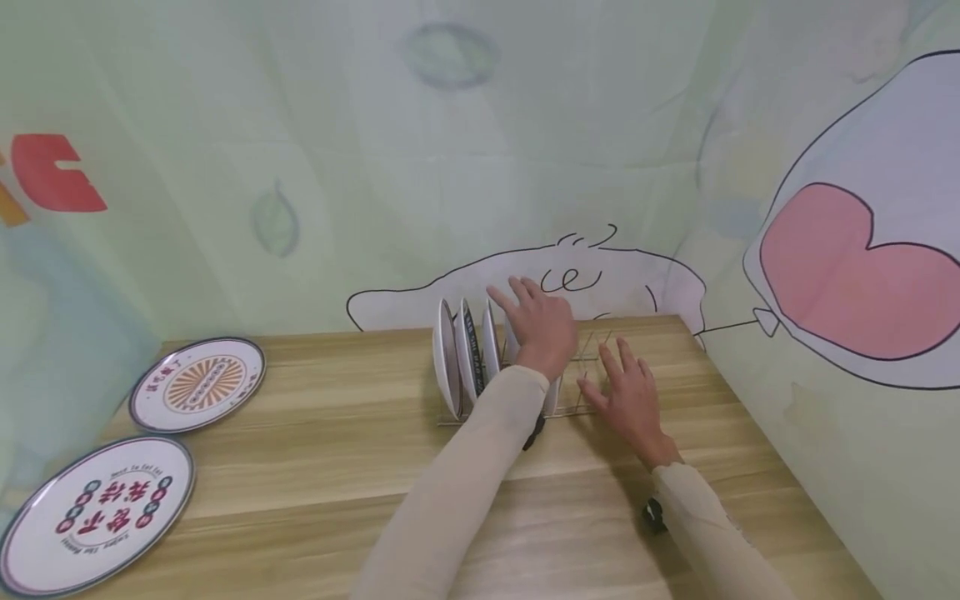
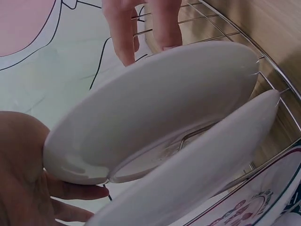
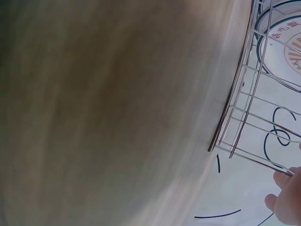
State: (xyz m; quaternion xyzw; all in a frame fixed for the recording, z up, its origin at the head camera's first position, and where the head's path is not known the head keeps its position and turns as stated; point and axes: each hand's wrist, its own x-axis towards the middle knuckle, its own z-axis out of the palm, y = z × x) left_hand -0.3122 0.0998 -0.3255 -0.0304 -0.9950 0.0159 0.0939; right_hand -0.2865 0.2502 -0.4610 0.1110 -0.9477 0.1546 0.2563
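Note:
Several plates stand on edge in a wire rack [image 3: 249, 96] at the back of the table. My left hand [image 1: 543, 329] reaches over the rack's right-hand plate [image 2: 160, 99], fingers spread and fairly straight. In the left wrist view the plate's rim meets that palm, and some of the fingers pass behind it; the thumb is hidden. Beside it leans another white plate [image 2: 197, 165]. My right hand [image 1: 630, 404] is by the rack's right end, fingers apart and loosely bent. Its fingertips [image 3: 282, 179] are right at a rack wire in the right wrist view.
Two printed plates lie flat on the wooden table [image 1: 315, 483] at the left: one with a sunburst [image 1: 206, 383], a larger one with red characters [image 1: 97, 512] nearer me. A printed cloth [image 1: 337, 167] hangs behind and along the right side.

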